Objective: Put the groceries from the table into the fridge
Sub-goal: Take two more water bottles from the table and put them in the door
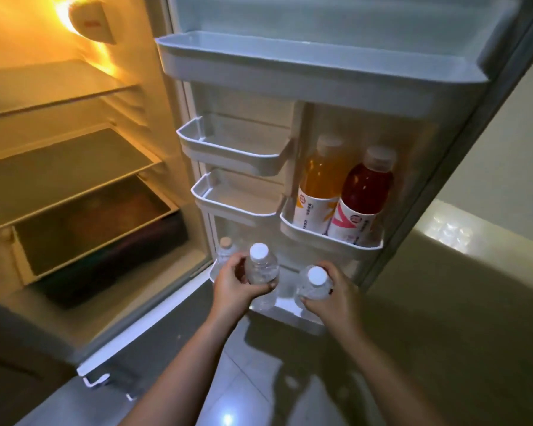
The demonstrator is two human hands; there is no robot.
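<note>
The fridge stands open, its door swung to the right. My left hand [234, 284] grips a clear water bottle with a white cap [261, 265] over the bottom door rack [293, 315]. My right hand [330, 298] grips a second clear water bottle with a white cap [313, 284] at the same rack. Both bottles are upright and partly inside the rack. A third small bottle with a tan cap [226, 249] stands at the rack's left end, partly hidden by my left hand.
An orange drink bottle [319, 179] and a red drink bottle [365, 192] stand in the right door rack [326, 241]. Two small door racks [231, 149] and a wide upper one [305, 72] hold nothing. Glass shelves [65, 167] and a dark drawer [105, 241] lie left.
</note>
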